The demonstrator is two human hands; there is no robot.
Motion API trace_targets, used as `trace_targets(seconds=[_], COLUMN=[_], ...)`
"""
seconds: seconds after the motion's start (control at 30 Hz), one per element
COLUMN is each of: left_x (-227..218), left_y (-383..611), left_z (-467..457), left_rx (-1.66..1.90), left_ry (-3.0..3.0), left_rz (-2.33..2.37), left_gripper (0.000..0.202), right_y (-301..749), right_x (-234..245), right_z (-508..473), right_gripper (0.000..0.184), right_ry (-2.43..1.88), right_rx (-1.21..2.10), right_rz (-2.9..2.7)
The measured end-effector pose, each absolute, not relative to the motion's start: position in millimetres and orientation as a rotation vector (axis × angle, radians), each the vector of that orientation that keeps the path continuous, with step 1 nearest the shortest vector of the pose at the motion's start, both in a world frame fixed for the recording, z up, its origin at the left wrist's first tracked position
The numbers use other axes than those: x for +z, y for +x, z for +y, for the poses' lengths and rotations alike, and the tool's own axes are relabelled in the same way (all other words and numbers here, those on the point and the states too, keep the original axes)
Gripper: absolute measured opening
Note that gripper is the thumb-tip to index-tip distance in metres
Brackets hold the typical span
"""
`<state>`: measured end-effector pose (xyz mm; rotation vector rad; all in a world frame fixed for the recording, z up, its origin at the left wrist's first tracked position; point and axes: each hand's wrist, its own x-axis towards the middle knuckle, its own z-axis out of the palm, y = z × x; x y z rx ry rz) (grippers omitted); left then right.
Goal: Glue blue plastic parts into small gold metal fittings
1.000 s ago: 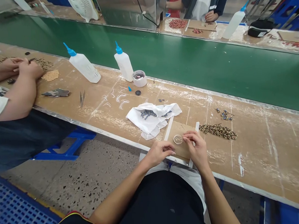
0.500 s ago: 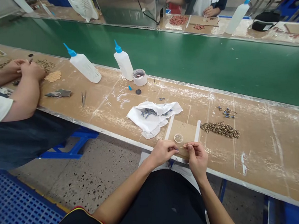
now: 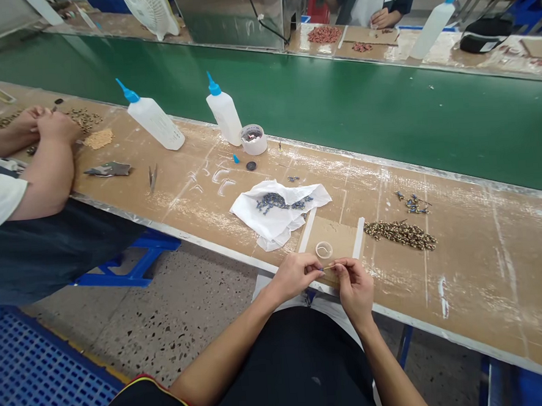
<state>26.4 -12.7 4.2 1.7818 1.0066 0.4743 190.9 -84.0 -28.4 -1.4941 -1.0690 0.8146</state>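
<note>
Close to the table's front edge, my left hand [image 3: 294,274] pinches a tiny dark blue piece [image 3: 321,269], too small to make out fully. My right hand [image 3: 356,288] has its fingers closed on a thin, pale stick [image 3: 329,267] whose tip meets the piece. Just beyond my fingers a small clear round cup [image 3: 323,250] sits on a cardboard sheet [image 3: 336,231] with white tape along its sides. To the left, a white cloth [image 3: 272,225] carries small blue pieces [image 3: 271,200]. On the right lies a heap of brass-coloured pieces [image 3: 402,234].
Blue-and-brass pieces [image 3: 415,204] lie behind the heap. Two white bottles [image 3: 226,117] with blue nozzles and a tape roll [image 3: 253,140] stand along the green belt [image 3: 338,107]. Tweezers [image 3: 152,178] lie leftward. A co-worker's hands [image 3: 57,125] work at left; another person [image 3: 378,3] sits opposite.
My right hand has shifted slightly left, bringing the stick closer to my left fingers. The white cloth's back edge has lifted and spread, showing more blue pieces. The person opposite has moved one hand.
</note>
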Motion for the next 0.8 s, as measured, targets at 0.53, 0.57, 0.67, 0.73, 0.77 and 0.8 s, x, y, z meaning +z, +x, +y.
trace_targets(seconds=[0.53,0.57,0.67,0.73,0.77,0.8], left_x=[2.4,1.8,1.5,2.5,3.1,3.7], left_y=[22.2,21.7,20.3,19.6,19.3,19.1], left_z=[-11.5,-11.3,-10.6,-10.0,-9.7,-9.4], left_rx=[0.51,0.508,0.503,0.505,0.508,0.511], left_ry=[1.645,1.633,1.601,1.583,1.576,1.569], left_rz=[0.975,0.973,0.964,0.96,0.959,0.959], left_gripper=[0.009,0.009,0.01,0.01,0.01,0.01], right_y=[191.5,192.3,194.6,194.3,193.7,193.1], right_x=[-11.4,-9.5,-5.3,-3.2,-2.3,-1.6], right_z=[-74.0,-70.9,-59.5,-51.5,-48.0,-44.9], right_gripper=[0.021,0.021,0.019,0.018,0.017,0.018], right_ry=[-1.486,-1.488,-1.498,-1.508,-1.514,-1.52], right_rx=[0.792,0.769,0.669,0.605,0.582,0.567], right_rz=[-1.06,-1.059,-1.08,-1.135,-1.174,-1.216])
